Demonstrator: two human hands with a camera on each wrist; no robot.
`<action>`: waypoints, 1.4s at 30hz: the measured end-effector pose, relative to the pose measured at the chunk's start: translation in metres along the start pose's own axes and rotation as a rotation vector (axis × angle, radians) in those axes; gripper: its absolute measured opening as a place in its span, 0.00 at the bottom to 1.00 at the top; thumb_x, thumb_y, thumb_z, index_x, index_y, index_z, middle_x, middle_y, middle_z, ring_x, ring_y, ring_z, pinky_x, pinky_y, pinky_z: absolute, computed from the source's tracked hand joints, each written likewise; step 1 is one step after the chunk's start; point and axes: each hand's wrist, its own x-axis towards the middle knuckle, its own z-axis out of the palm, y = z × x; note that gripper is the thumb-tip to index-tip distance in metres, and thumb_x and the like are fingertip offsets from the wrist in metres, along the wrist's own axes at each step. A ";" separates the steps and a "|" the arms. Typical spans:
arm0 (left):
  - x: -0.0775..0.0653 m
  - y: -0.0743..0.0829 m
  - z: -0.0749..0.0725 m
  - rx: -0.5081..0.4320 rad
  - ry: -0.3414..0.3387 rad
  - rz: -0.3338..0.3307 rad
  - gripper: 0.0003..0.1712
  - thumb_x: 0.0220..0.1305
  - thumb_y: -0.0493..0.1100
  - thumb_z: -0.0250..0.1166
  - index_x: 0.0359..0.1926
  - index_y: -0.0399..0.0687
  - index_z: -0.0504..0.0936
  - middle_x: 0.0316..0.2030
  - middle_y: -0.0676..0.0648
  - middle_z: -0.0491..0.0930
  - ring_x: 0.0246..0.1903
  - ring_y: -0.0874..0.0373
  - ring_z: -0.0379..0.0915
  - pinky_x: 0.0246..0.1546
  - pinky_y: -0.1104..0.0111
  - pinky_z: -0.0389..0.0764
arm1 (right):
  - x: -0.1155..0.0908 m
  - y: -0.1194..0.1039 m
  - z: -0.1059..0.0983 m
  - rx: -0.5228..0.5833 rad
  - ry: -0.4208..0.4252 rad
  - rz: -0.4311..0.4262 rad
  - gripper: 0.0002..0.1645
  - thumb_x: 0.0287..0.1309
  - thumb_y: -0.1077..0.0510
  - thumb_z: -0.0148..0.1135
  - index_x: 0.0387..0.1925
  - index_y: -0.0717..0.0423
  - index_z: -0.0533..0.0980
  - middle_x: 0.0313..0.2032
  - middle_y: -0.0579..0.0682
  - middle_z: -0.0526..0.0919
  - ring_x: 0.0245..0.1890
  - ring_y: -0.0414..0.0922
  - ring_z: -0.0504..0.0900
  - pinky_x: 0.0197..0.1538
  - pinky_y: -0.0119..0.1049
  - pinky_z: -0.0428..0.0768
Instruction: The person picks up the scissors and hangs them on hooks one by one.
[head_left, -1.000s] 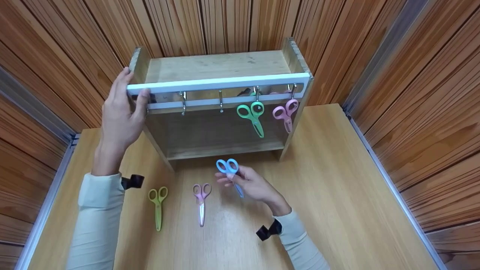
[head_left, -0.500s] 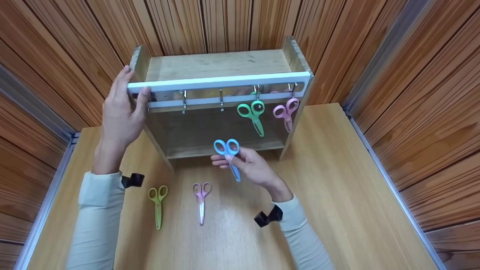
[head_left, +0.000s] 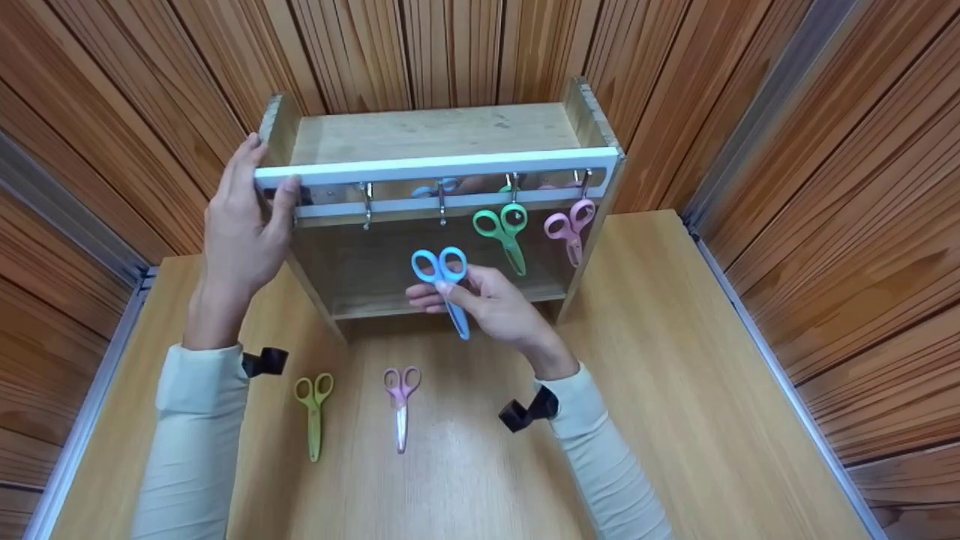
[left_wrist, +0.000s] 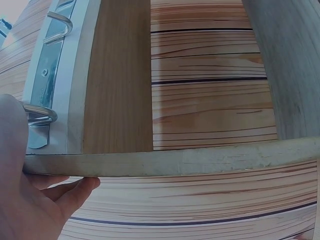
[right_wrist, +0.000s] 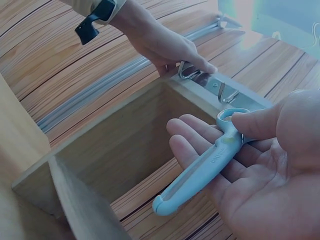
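My right hand (head_left: 502, 307) pinches blue scissors (head_left: 456, 319) under the thumb, handle rings upward, in front of the shelf's lower opening. In the right wrist view the blue scissors (right_wrist: 200, 177) lie across the fingers, blade end covered in blue. With the left hand (head_left: 244, 232) I grip the left end of the wooden shelf (head_left: 442, 135), thumb on the white hook rail (head_left: 450, 162) and fingers around the side panel. Green scissors (head_left: 511, 246) and pink scissors (head_left: 574, 244) hang from the two right hooks. Two hooks further left carry nothing, including a metal hook (head_left: 442, 204).
Yellow-green scissors (head_left: 315, 424) and another pair of pink scissors (head_left: 402, 424) lie on the wooden table (head_left: 675, 420) in front of the shelf. Wood-panelled walls (head_left: 450, 52) stand behind and at both sides. A black wrist camera (head_left: 264, 362) sits on the left wrist.
My right hand has carried the blue scissors up and slightly left, toward the hook rail, where their reflection now shows. The left hand stays in place on the shelf.
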 end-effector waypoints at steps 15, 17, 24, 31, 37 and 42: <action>0.000 0.001 -0.001 0.005 0.000 -0.009 0.37 0.80 0.56 0.56 0.78 0.38 0.64 0.81 0.39 0.60 0.77 0.38 0.64 0.79 0.44 0.64 | 0.026 -0.022 -0.011 -0.028 0.021 -0.008 0.20 0.82 0.58 0.48 0.66 0.63 0.74 0.59 0.61 0.87 0.59 0.50 0.89 0.66 0.41 0.83; 0.000 0.001 -0.001 0.006 -0.001 -0.011 0.37 0.81 0.57 0.55 0.78 0.39 0.64 0.81 0.39 0.60 0.77 0.39 0.64 0.79 0.45 0.65 | 0.028 -0.020 -0.012 -0.021 0.025 0.005 0.20 0.82 0.57 0.48 0.66 0.62 0.74 0.59 0.60 0.87 0.59 0.49 0.89 0.66 0.41 0.83; -0.001 0.002 -0.001 0.006 -0.019 -0.027 0.38 0.81 0.58 0.54 0.79 0.40 0.63 0.82 0.41 0.59 0.78 0.40 0.62 0.79 0.45 0.64 | 0.032 -0.015 -0.015 0.009 0.033 0.060 0.20 0.82 0.56 0.50 0.66 0.59 0.75 0.58 0.57 0.88 0.58 0.49 0.89 0.66 0.41 0.84; -0.001 0.000 0.000 -0.004 0.003 0.005 0.36 0.81 0.53 0.56 0.77 0.36 0.65 0.80 0.37 0.62 0.77 0.38 0.64 0.79 0.43 0.64 | 0.032 -0.010 -0.017 0.010 0.059 0.064 0.21 0.81 0.56 0.51 0.67 0.61 0.74 0.58 0.57 0.88 0.57 0.49 0.89 0.68 0.47 0.82; -0.001 0.000 0.000 -0.001 -0.004 0.000 0.36 0.81 0.55 0.56 0.78 0.38 0.64 0.80 0.38 0.61 0.77 0.38 0.64 0.79 0.43 0.64 | 0.030 -0.005 -0.021 -0.043 0.097 0.079 0.21 0.80 0.57 0.54 0.67 0.61 0.75 0.59 0.59 0.87 0.58 0.50 0.89 0.69 0.47 0.81; -0.001 0.000 0.000 0.000 -0.009 -0.013 0.38 0.81 0.58 0.55 0.78 0.39 0.64 0.81 0.39 0.60 0.77 0.40 0.63 0.79 0.44 0.64 | 0.025 0.000 -0.023 -0.131 0.121 0.112 0.23 0.79 0.57 0.55 0.70 0.61 0.73 0.61 0.60 0.86 0.62 0.54 0.86 0.71 0.52 0.79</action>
